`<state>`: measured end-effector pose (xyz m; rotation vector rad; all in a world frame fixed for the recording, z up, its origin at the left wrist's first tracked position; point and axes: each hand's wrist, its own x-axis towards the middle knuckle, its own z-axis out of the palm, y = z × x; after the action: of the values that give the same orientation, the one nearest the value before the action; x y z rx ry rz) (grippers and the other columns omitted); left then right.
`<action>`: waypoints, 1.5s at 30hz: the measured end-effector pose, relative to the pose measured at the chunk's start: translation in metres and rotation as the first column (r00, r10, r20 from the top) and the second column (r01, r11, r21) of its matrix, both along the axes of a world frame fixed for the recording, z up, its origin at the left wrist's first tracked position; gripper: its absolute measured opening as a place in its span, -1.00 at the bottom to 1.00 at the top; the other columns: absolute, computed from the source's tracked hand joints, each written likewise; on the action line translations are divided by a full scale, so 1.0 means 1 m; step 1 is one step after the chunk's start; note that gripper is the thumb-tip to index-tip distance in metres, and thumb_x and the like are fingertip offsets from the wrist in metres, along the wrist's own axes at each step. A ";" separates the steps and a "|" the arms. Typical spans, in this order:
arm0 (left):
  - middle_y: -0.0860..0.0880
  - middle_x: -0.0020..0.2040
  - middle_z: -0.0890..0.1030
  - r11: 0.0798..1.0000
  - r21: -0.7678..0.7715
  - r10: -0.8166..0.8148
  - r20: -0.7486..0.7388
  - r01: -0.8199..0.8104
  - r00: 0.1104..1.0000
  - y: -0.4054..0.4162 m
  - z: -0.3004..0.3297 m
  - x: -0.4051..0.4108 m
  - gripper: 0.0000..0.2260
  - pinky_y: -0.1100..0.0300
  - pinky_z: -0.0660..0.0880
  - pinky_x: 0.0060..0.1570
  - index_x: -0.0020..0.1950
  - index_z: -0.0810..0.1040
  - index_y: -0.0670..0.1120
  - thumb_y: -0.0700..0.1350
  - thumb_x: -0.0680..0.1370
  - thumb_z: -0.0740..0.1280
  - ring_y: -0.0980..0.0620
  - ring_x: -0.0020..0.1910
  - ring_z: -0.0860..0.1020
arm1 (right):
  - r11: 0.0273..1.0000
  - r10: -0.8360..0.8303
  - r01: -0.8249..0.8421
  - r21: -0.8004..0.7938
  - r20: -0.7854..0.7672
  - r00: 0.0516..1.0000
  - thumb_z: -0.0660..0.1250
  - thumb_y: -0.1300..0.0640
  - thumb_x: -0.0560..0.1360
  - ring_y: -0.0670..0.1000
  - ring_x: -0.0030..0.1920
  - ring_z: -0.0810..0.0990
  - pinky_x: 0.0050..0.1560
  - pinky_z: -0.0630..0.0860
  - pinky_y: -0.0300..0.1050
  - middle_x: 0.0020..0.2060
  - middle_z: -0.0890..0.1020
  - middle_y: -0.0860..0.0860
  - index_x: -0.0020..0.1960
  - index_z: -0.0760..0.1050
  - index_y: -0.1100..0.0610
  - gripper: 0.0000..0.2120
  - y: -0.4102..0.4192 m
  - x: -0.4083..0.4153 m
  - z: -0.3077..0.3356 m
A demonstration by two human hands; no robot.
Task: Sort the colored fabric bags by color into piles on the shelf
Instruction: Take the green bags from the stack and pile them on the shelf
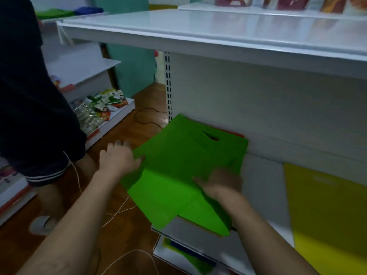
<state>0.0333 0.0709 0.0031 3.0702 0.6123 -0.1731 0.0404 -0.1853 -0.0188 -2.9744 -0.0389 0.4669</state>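
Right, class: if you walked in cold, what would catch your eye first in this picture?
The bright green fabric bag in the middle, overhanging the front edge of the white shelf: the left hand holds its left edge and the right hand lies on it, blurred. Next, the yellow bag lying on the same shelf to the right.

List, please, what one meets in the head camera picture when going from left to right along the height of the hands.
Another person's dark clothes → left hand → green bag → right hand → bare white shelf → yellow bag.
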 end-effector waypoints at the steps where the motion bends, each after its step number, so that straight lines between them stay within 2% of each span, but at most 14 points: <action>1: -0.17 0.38 0.39 0.999 -0.047 0.011 -0.052 -0.013 0.999 0.007 -0.002 0.008 -0.36 -0.08 0.36 0.25 0.40 0.30 -0.10 0.34 0.52 0.18 -0.18 0.34 0.38 | 1.000 -0.010 0.010 0.005 -0.010 1.000 0.10 -0.44 0.46 0.08 0.08 0.60 -0.09 0.42 -0.16 0.06 0.62 0.06 0.04 0.55 0.11 -0.36 0.001 0.000 -0.001; 5: -0.12 0.30 0.49 0.980 -0.191 0.027 -0.152 -0.056 0.988 0.020 -0.009 0.029 -0.39 -0.01 0.39 0.23 0.32 0.37 -0.03 0.37 0.47 0.23 -0.14 0.26 0.47 | 0.999 -0.046 0.046 0.006 -0.055 0.997 0.12 -0.40 0.48 0.10 0.10 0.59 -0.06 0.41 -0.13 0.07 0.62 0.07 0.04 0.55 0.10 -0.41 0.000 0.000 -0.004; 10: -0.07 0.00 0.54 0.940 -0.341 -0.021 -0.120 -0.022 0.993 0.028 -0.016 0.035 -0.56 0.07 0.52 -0.09 0.00 0.43 -0.03 0.31 0.42 0.37 -0.05 -0.09 0.51 | 0.986 -0.134 0.137 0.093 -0.041 0.990 0.22 -0.33 0.49 0.13 -0.02 0.61 -0.15 0.39 -0.13 -0.13 0.60 0.09 -0.19 0.47 0.09 -0.53 -0.002 -0.004 -0.012; 16: -0.10 -0.38 0.52 0.785 -0.619 -0.095 -0.139 -0.012 0.986 0.021 -0.008 0.019 -0.55 0.19 0.32 -0.39 -0.21 0.58 -0.24 0.19 0.42 0.45 -0.04 -0.41 0.47 | 0.931 -0.254 0.226 0.285 0.064 0.965 0.29 -0.09 0.54 0.13 -0.09 0.57 -0.21 0.36 -0.12 -0.18 0.57 0.08 -0.12 0.48 0.10 -0.75 -0.014 -0.006 -0.016; 20: -0.25 0.01 0.61 0.694 -0.716 -0.208 -0.100 0.075 0.973 0.011 -0.011 0.010 -0.45 0.10 0.52 -0.08 0.02 0.61 -0.25 0.25 0.41 0.44 -0.16 -0.08 0.60 | 0.875 -0.370 0.278 0.397 0.175 0.913 0.33 -0.04 0.51 0.07 -0.14 0.52 -0.22 0.28 -0.15 -0.21 0.51 0.00 -0.19 0.43 0.01 -0.82 -0.028 -0.005 -0.013; 23: -0.12 -0.34 0.54 0.764 -0.622 -0.225 -0.005 0.173 0.974 -0.009 -0.015 0.009 -0.63 0.20 0.33 -0.42 -0.39 0.46 -0.10 0.07 0.54 0.36 0.04 -0.40 0.45 | 0.833 -0.434 0.291 0.470 0.231 0.871 0.35 -0.03 0.50 0.06 -0.14 0.53 -0.19 0.33 -0.13 -0.16 0.54 0.01 -0.18 0.40 0.01 -0.82 -0.045 -0.013 -0.012; 25: -0.06 -0.45 0.40 0.818 -0.542 -0.205 0.035 0.191 0.978 -0.024 -0.018 0.006 -0.57 0.20 0.23 -0.44 -0.43 0.37 -0.11 0.07 0.56 0.33 0.01 -0.42 0.39 | 0.704 -0.540 0.366 0.609 0.124 0.833 0.42 0.03 0.47 0.06 -0.20 0.55 -0.29 0.36 -0.15 -0.19 0.58 0.04 -0.06 0.42 0.07 -0.80 -0.055 -0.018 -0.008; 27: -0.09 -0.41 0.39 0.838 -0.507 -0.185 0.087 0.204 0.979 -0.036 -0.026 0.003 -0.60 0.16 0.24 -0.38 -0.32 0.48 -0.20 0.08 0.56 0.32 -0.10 -0.36 0.40 | 0.455 -0.621 0.480 0.750 -0.118 0.774 0.50 0.08 0.41 0.06 -0.29 0.58 -0.41 0.45 -0.17 -0.16 0.61 0.12 0.12 0.40 0.12 -0.61 -0.065 -0.025 -0.003; 29: -0.16 -0.34 0.42 0.841 -0.497 -0.166 0.137 0.213 0.977 -0.048 -0.031 -0.003 -0.63 0.15 0.26 -0.31 -0.11 0.57 -0.26 0.07 0.57 0.30 -0.15 -0.30 0.41 | 0.336 -0.577 0.520 0.785 -0.265 0.773 0.52 0.10 0.38 0.24 -0.19 0.65 -0.27 0.59 0.09 -0.10 0.65 0.27 0.14 0.48 0.22 -0.58 -0.077 -0.032 0.000; 30: -0.23 -0.29 0.48 0.839 -0.495 -0.169 0.159 0.227 0.973 -0.055 -0.031 -0.006 -0.62 0.15 0.27 -0.30 -0.04 0.58 -0.29 0.06 0.58 0.29 -0.17 -0.28 0.44 | 0.364 -0.520 0.499 0.787 -0.272 0.809 0.51 0.09 0.38 0.27 -0.18 0.65 -0.22 0.58 0.15 -0.11 0.65 0.32 0.04 0.57 0.27 -0.67 -0.083 -0.037 -0.002; 33: -0.29 -0.15 0.58 0.830 -0.494 -0.208 0.158 0.259 0.965 -0.078 -0.032 -0.017 -0.65 0.15 0.32 -0.28 0.04 0.60 -0.23 0.06 0.59 0.27 -0.16 -0.21 0.50 | 0.613 -0.381 0.377 0.695 -0.157 0.911 0.38 0.08 0.50 0.06 -0.42 0.48 -0.43 0.33 -0.16 -0.40 0.57 0.16 -0.31 0.54 0.18 -0.74 -0.095 -0.052 -0.001; 36: -0.14 -0.33 0.49 0.845 -0.438 -0.239 0.201 0.306 0.950 -0.107 -0.024 -0.030 -0.70 0.13 0.40 -0.28 -0.23 0.49 -0.08 0.08 0.59 0.26 -0.13 -0.26 0.53 | 0.850 -0.336 0.228 0.474 0.155 0.929 0.24 0.05 0.59 0.15 -0.32 0.47 -0.32 0.22 -0.05 -0.41 0.50 0.11 -0.40 0.27 0.09 -0.60 -0.121 -0.064 0.004; 41: -0.13 -0.43 0.45 0.822 -0.375 -0.321 0.316 0.428 0.893 -0.189 -0.002 -0.065 -0.55 0.09 0.36 -0.34 -0.43 0.33 -0.08 0.13 0.58 0.25 -0.21 -0.25 0.58 | 0.895 -0.424 0.312 0.320 0.386 0.819 0.16 -0.05 0.61 0.30 -0.04 0.58 -0.20 0.41 0.05 -0.11 0.62 0.29 -0.22 0.44 0.13 -0.67 -0.209 -0.119 0.016; 45: -0.20 -0.20 0.64 0.786 -0.264 -0.475 0.322 0.559 0.819 -0.290 0.001 -0.096 -0.60 0.07 0.45 -0.26 -0.25 0.56 -0.08 0.19 0.57 0.21 -0.22 -0.11 0.62 | 0.835 -0.550 0.475 0.277 0.455 0.701 0.09 -0.10 0.62 0.25 -0.02 0.58 -0.20 0.38 0.01 -0.09 0.64 0.22 -0.08 0.49 0.15 -0.64 -0.299 -0.196 0.016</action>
<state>-0.0626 -0.2188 0.0043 2.7578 -0.2741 0.0856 -0.1560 -0.4841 -0.0029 -2.6935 0.6670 -0.4014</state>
